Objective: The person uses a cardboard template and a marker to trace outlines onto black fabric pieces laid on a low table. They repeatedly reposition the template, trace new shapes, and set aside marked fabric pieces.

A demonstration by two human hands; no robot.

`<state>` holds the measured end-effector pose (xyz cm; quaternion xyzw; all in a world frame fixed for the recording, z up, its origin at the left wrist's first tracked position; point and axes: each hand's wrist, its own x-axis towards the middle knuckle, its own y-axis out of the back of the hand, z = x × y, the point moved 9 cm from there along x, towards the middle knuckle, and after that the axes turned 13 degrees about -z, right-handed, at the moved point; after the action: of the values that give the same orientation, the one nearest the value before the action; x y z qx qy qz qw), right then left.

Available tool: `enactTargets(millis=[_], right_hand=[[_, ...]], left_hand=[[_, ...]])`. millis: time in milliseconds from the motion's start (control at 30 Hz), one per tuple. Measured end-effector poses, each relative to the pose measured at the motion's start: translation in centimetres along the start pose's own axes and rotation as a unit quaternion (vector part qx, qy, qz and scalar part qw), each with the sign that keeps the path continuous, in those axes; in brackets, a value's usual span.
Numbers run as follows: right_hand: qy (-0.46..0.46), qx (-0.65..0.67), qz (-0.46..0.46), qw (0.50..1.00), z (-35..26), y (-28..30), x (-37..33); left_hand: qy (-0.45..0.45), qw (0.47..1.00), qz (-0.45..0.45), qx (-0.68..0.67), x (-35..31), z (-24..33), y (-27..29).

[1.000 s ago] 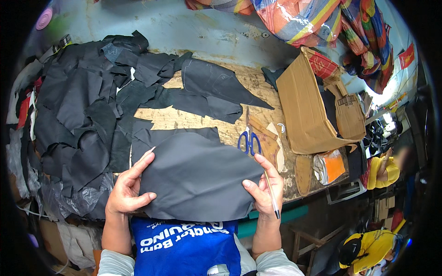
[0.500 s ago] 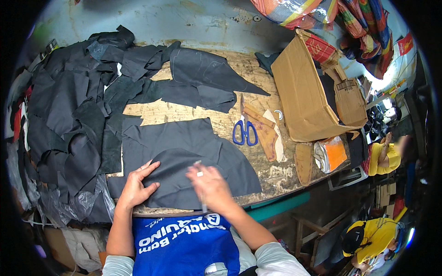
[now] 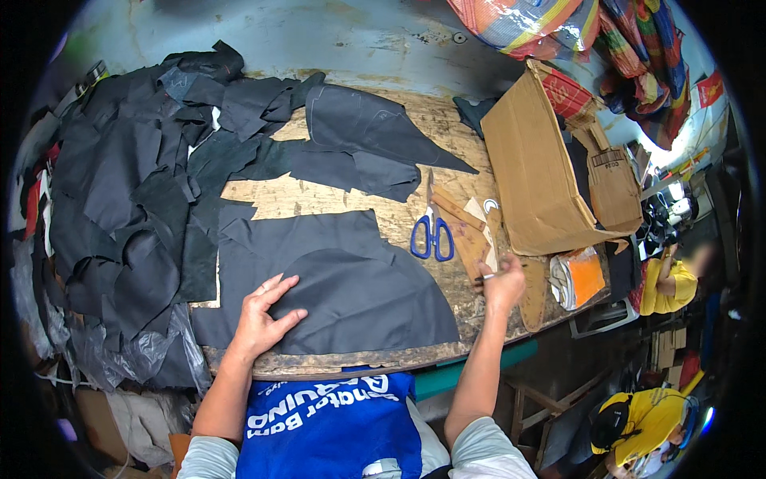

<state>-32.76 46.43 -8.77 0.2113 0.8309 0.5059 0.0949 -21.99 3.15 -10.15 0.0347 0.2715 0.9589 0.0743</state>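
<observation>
A large black leather-like sheet (image 3: 359,295) lies on the worktable in front of me, one part folded over in a curve. My left hand (image 3: 267,318) rests on its left part, fingers and thumb spread. My right hand (image 3: 504,285) is off the sheet, its fingers closed among the brown pattern pieces (image 3: 471,243). What they grip is too small and partly hidden to name. Blue-handled scissors (image 3: 432,239) lie left of that hand, blades pointing away. A rounded brown pattern piece (image 3: 533,297) lies just to its right.
Black scraps (image 3: 120,199) are heaped along the left. A chalk-marked black piece (image 3: 367,120) lies at the back. An open cardboard box (image 3: 531,168) and a white-and-orange folded bundle (image 3: 578,279) stand right. Two people in yellow shirts (image 3: 646,419) are beyond the table's right side.
My right hand has moved right, from above the black sheet to the pattern pieces. It held a slim silvery tool earlier. My left hand stays on the sheet, and the view has shifted slightly.
</observation>
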Motion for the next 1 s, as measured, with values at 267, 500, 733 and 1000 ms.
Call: enactTargets(millis=[267,500,733,1000], right_hand=[[-0.043,0.045,-0.011,0.998,3.4,-0.5,-0.8],[-0.084,0.432,-0.027,0.898,5.2,-0.6,-0.5],[0.341,0.402,0.110,0.842,-6.7,4.5,-7.5],[0.556,0.209,-0.306,0.744,-15.3,-5.7,-14.8]], left_hand=[[0.016,0.997,0.025,0.066,0.4,-0.5,1.2],[0.016,0.979,0.033,0.199,-0.2,3.5,1.7],[-0.067,0.936,-0.173,0.299,-0.6,5.4,-8.6],[-0.153,0.953,-0.073,0.253,-0.9,7.0,-9.1]])
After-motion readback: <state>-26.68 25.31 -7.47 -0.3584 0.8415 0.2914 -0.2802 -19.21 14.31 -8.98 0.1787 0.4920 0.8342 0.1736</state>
